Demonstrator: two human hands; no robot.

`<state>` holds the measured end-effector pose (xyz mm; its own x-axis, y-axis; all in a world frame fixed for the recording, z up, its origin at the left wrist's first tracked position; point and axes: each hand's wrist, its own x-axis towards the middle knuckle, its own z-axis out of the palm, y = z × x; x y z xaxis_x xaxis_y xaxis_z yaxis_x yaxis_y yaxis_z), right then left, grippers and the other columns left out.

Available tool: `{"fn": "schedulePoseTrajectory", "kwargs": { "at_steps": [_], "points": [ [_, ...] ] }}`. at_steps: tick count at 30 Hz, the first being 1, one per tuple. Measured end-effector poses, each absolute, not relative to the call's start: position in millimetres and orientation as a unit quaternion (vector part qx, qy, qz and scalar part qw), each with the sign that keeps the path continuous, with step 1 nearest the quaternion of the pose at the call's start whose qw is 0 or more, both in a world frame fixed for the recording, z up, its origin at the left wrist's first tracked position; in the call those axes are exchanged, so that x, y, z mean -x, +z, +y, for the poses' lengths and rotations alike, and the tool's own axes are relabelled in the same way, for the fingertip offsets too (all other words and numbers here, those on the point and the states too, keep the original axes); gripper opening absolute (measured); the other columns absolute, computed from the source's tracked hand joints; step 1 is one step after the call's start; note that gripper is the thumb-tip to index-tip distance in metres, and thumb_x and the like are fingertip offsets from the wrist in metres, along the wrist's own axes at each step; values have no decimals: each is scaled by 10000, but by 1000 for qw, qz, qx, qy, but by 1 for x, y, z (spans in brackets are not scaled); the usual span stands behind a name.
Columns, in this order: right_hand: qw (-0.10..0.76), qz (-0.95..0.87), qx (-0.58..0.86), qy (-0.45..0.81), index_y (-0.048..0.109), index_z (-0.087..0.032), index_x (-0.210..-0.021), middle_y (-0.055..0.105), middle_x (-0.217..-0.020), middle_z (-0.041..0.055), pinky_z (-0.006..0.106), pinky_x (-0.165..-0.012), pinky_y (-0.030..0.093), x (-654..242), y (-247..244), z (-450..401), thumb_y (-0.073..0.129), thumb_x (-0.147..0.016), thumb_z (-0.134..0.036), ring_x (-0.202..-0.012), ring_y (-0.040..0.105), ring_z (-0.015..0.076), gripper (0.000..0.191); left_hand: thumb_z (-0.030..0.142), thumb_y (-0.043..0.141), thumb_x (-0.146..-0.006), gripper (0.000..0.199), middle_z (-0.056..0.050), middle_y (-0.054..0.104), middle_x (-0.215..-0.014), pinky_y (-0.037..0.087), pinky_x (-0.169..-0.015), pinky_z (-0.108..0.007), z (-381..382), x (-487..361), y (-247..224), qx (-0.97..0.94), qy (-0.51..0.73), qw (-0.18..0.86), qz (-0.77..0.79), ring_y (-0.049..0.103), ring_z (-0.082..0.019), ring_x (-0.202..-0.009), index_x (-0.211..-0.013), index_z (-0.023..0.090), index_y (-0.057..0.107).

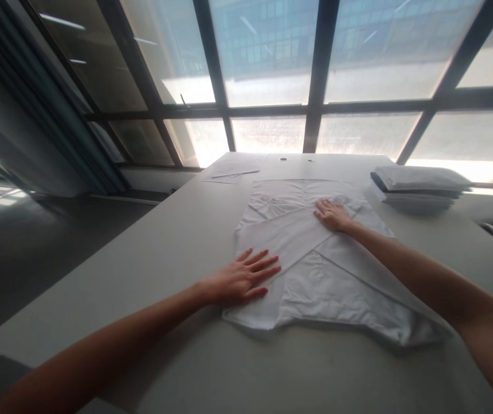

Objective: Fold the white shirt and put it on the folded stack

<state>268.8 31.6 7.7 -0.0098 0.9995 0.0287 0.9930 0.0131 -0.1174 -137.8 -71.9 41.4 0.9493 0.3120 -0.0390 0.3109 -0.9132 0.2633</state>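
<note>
A white garment (341,287), which looks like a shirt, lies spread on the white table (177,247). One long strip of it, like a sleeve, is folded slantwise across the body. My left hand (241,279) rests flat on the near left end of that strip, fingers spread. Farther off and to the right, my right hand (331,215) presses flat on the strip's upper part, its fingers stretched out and closer together. Neither hand grips the cloth. The right forearm passes over the garment's right side and hides part of it.
A stack of folded cloth (421,187), mostly white with a dark layer, stands at the table's right. Some white sheets (233,168) lie at the far left of the tabletop. Large framed windows (267,57) rise behind the table, and a dark curtain (43,103) hangs left.
</note>
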Motion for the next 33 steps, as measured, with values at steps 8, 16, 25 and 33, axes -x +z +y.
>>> {"fn": "schedulePoseTrajectory", "kwargs": {
  "at_steps": [8, 16, 25, 33],
  "points": [
    [54, -681, 730, 14, 340, -173, -1627, 246, -1718, 131, 558, -1265, 179, -298, -7, 39, 248, -1068, -460, -1591, 195, 272, 636, 356, 461, -1020, 446, -126, 692, -1350, 438, -1119, -416, 6, 145, 44, -877, 243, 143, 388, 628, -272, -1228, -1379, 171, 650],
    [59, -679, 732, 14, 366, -159, -1618, 259, -1712, 136, 558, -1263, 176, -296, -6, 40, 262, -1064, -453, -1588, 201, 281, 636, 557, 584, -888, 635, 40, 566, -687, 441, -669, -258, 62, 164, 32, -821, 225, 307, 425, 503, -147, -652, -1337, 113, 647],
    [59, -682, 729, 9, 369, -164, -1618, 268, -1709, 138, 557, -1262, 184, -298, -6, 38, 267, -1066, -440, -1584, 217, 285, 626, 388, 668, -847, 494, -48, 664, -1004, 518, -844, -333, 57, 171, 36, -875, 140, 200, 418, 606, -186, -823, -1292, 174, 692],
    [57, -679, 732, 15, 359, -160, -1624, 266, -1709, 144, 563, -1262, 170, -297, -8, 39, 265, -1067, -437, -1586, 207, 285, 629, 385, 373, -1059, 571, -174, 447, -1617, 295, -1248, -415, -3, 115, 26, -919, 111, 55, 374, 383, -271, -1519, -1553, 110, 455]
  ]
}}
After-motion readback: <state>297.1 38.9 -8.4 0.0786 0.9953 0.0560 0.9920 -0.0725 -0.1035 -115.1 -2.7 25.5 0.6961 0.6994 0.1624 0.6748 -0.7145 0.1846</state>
